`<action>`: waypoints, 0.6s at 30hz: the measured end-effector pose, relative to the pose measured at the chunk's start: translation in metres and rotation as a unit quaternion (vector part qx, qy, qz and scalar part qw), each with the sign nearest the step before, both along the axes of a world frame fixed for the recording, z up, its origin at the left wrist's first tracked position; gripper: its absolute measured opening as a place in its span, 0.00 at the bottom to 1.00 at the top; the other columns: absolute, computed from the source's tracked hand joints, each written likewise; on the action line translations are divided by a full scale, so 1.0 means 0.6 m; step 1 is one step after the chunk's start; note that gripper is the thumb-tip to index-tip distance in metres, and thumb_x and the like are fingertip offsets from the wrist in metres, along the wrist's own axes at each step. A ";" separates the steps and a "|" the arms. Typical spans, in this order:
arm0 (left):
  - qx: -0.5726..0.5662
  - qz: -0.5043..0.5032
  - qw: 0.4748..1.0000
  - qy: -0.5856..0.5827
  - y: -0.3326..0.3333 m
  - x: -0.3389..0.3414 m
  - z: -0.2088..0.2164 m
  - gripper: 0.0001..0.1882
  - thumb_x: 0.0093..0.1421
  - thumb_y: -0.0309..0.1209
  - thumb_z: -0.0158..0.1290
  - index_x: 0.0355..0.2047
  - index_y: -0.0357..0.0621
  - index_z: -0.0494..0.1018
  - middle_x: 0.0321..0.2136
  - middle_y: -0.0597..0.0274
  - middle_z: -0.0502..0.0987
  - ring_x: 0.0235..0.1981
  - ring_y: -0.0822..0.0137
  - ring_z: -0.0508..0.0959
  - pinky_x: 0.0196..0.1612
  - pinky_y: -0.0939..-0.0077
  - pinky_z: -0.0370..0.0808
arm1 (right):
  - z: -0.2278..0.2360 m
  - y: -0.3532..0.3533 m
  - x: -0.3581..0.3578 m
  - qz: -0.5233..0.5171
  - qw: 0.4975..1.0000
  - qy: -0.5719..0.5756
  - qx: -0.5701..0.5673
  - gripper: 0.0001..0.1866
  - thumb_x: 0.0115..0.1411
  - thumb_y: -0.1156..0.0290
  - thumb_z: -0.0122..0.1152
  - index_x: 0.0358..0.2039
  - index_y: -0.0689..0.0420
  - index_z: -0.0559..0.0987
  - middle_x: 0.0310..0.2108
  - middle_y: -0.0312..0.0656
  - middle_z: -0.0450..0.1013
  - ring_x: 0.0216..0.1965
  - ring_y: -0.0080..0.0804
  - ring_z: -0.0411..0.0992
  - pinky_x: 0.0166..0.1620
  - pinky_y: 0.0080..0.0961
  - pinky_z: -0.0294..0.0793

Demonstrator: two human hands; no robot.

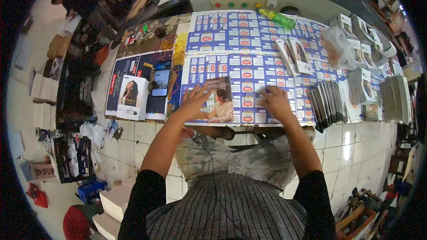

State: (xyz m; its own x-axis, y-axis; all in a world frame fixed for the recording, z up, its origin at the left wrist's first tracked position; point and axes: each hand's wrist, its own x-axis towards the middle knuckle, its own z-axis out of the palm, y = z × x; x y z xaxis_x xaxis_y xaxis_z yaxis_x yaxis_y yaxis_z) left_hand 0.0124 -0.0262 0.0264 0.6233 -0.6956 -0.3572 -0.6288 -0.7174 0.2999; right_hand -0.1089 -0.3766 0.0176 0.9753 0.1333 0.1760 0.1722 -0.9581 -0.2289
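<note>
Under the fingers of my left hand (194, 102) lies a printed leaflet (223, 100), brown at the top with a picture of a person in a cream top. That hand is spread along the leaflet's left edge and looks open. My right hand (277, 102) rests to the right of the leaflet, over blue-and-white printed sheets (242, 60) that cover the table. Its fingers are bent and apart, with nothing seen in them. Left of my left hand stands a stack of white leaflets (133, 100) with a picture on top, beside a phone (161, 80).
Dark-edged leaflets stand in a row (328, 102) on the right. Behind them are white stacks (361, 86) and a plastic bag (338, 46). A green bottle (279, 18) lies at the back, below a panel with buttons (244, 2). Another person (80, 2) is at the far left.
</note>
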 end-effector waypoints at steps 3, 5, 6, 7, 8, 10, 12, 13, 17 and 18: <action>-0.051 0.017 0.999 0.007 0.015 -0.001 -0.025 0.57 0.46 0.53 0.68 0.72 0.59 0.51 0.74 0.60 0.40 0.75 0.54 0.38 0.71 0.43 0.35 | -0.020 0.108 0.025 -0.081 0.964 0.130 0.216 0.32 0.59 0.60 0.65 0.61 0.58 0.69 0.58 0.58 0.67 0.57 0.60 0.68 0.59 0.49 0.69; -0.061 0.024 0.998 0.013 0.021 -0.002 -0.027 0.56 0.46 0.54 0.68 0.72 0.57 0.53 0.74 0.59 0.41 0.75 0.55 0.37 0.71 0.45 0.34 | 0.003 0.182 0.039 -0.130 0.916 0.133 0.355 0.42 0.55 0.57 0.69 0.64 0.66 0.62 0.62 0.68 0.61 0.63 0.64 0.61 0.64 0.46 0.63; -0.071 0.018 0.997 0.015 0.010 -0.002 -0.023 0.56 0.46 0.54 0.68 0.72 0.57 0.53 0.74 0.59 0.41 0.75 0.54 0.38 0.71 0.45 0.34 | -0.020 0.196 0.050 -0.183 0.882 0.108 0.420 0.47 0.51 0.55 0.71 0.64 0.67 0.60 0.57 0.69 0.67 0.61 0.62 0.65 0.62 0.44 0.67; -0.080 0.012 0.997 0.017 0.001 -0.002 -0.021 0.56 0.45 0.54 0.68 0.72 0.57 0.53 0.74 0.59 0.42 0.75 0.54 0.38 0.71 0.45 0.34 | -0.049 0.199 0.060 -0.192 0.880 0.102 0.422 0.47 0.51 0.55 0.71 0.64 0.67 0.60 0.57 0.69 0.67 0.61 0.62 0.65 0.62 0.44 0.67; -0.086 0.011 0.996 0.011 -0.004 -0.002 -0.024 0.57 0.44 0.54 0.69 0.71 0.57 0.54 0.74 0.58 0.43 0.75 0.54 0.39 0.71 0.45 0.34 | -0.078 0.201 0.072 -0.195 0.864 0.149 0.440 0.44 0.51 0.55 0.71 0.62 0.66 0.64 0.52 0.67 0.70 0.57 0.61 0.69 0.59 0.43 0.70; -0.088 0.019 0.996 0.007 0.017 -0.002 -0.034 0.57 0.44 0.54 0.69 0.71 0.57 0.53 0.74 0.58 0.43 0.75 0.54 0.39 0.71 0.45 0.34 | -0.055 0.219 0.081 -0.145 0.849 0.237 0.449 0.30 0.52 0.54 0.69 0.49 0.62 0.76 0.41 0.60 0.78 0.43 0.58 0.77 0.47 0.44 0.76; -0.099 0.025 0.995 0.001 0.024 -0.001 -0.049 0.61 0.41 0.57 0.69 0.72 0.55 0.52 0.74 0.56 0.44 0.75 0.54 0.40 0.71 0.45 0.34 | -0.032 0.221 0.073 -0.152 0.861 0.208 0.439 0.25 0.52 0.55 0.68 0.45 0.60 0.78 0.38 0.59 0.78 0.41 0.58 0.78 0.45 0.45 0.76; -0.104 0.018 0.994 0.002 0.014 0.000 -0.049 0.61 0.41 0.57 0.69 0.72 0.55 0.52 0.74 0.56 0.44 0.75 0.54 0.40 0.71 0.45 0.34 | -0.025 0.211 0.071 -0.162 0.871 0.180 0.427 0.21 0.53 0.56 0.67 0.41 0.58 0.80 0.36 0.57 0.79 0.39 0.57 0.78 0.43 0.45 0.77; -0.119 0.057 0.991 0.001 0.015 -0.009 -0.031 0.64 0.38 0.60 0.70 0.72 0.53 0.52 0.73 0.54 0.44 0.75 0.56 0.40 0.72 0.47 0.33 | 0.034 0.031 0.111 -0.216 0.919 -0.228 0.239 0.21 0.54 0.78 0.59 0.50 0.55 0.78 0.37 0.53 0.72 0.40 0.53 0.72 0.41 0.47 0.73; -0.092 0.052 0.994 -0.012 0.019 -0.012 -0.030 0.64 0.38 0.60 0.70 0.72 0.53 0.52 0.73 0.53 0.44 0.75 0.56 0.39 0.71 0.47 0.33 | 0.075 -0.009 0.121 -0.270 0.915 -0.271 0.127 0.24 0.56 0.78 0.57 0.55 0.52 0.75 0.42 0.53 0.72 0.43 0.54 0.72 0.43 0.47 0.72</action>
